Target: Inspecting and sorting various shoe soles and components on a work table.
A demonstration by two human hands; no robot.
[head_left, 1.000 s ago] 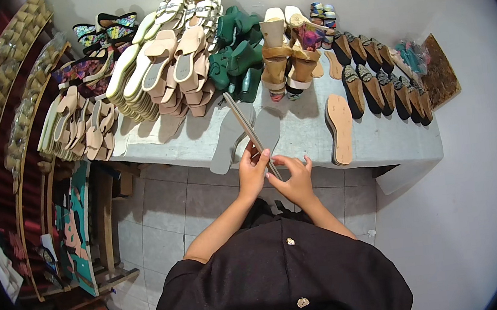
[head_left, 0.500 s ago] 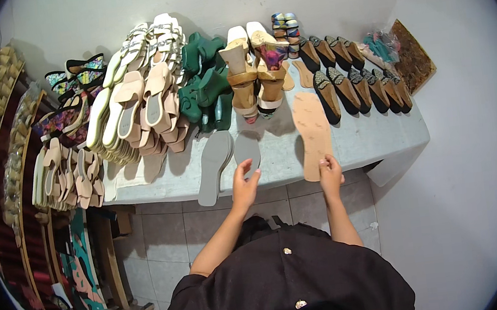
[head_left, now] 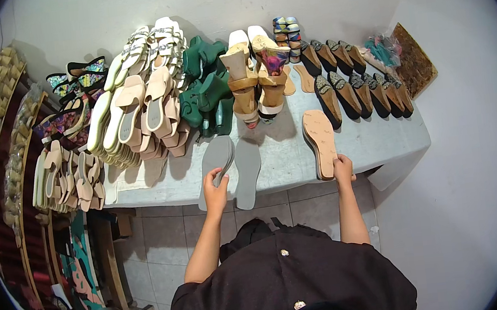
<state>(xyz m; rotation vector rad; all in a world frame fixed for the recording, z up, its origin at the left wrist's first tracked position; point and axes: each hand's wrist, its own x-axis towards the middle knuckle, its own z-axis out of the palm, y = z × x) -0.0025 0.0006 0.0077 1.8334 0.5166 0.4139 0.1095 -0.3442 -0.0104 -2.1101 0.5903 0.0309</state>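
Note:
My left hand (head_left: pixel 215 193) is at the lower right edge of a stack of grey shoe soles (head_left: pixel 214 151), its thumb and forefinger close together on the edge. Just right of it, a single grey sole (head_left: pixel 247 174) lies with its heel end past the table's front edge. My right hand (head_left: pixel 343 170) pinches the right edge of a tan insole (head_left: pixel 319 135) near its heel end. That insole, dotted with small marks, lies over a stack of similar insoles, whose edges show on the left. The fingertips underneath are hidden.
Rows of finished footwear line the table (head_left: pixel 287 178): beige slides (head_left: pixel 161 100), green shoes (head_left: pixel 211 92), tall wedge sandals (head_left: pixel 259 87) and black mules (head_left: pixel 327 101). A brown board (head_left: pixel 415 59) leans at the far right. Racks of wrapped heels (head_left: pixel 13 161) stand left.
My right hand has brought the tan insole down over the stack. My left hand has moved left to the grey stack, and the single grey sole now lies nearer me.

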